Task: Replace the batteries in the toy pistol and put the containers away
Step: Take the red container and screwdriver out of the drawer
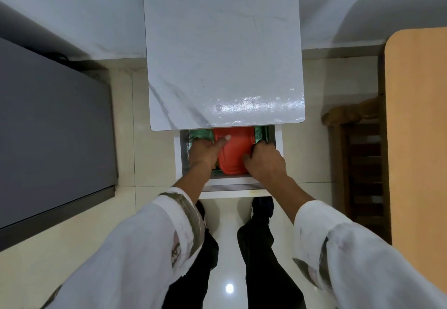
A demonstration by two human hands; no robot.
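The sleeves (145, 248) are white and blotch-printed, trousers (261, 260) black.

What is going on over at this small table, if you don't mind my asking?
A person stands at a white marble-patterned table whose white drawer is open. Both hands are on a red-orange plastic container lying in the drawer. The left hand holds its left side with the thumb on top, and the right hand grips its right edge. Something green lies in the drawer beside it. Whether the container is going in or coming out cannot be told.
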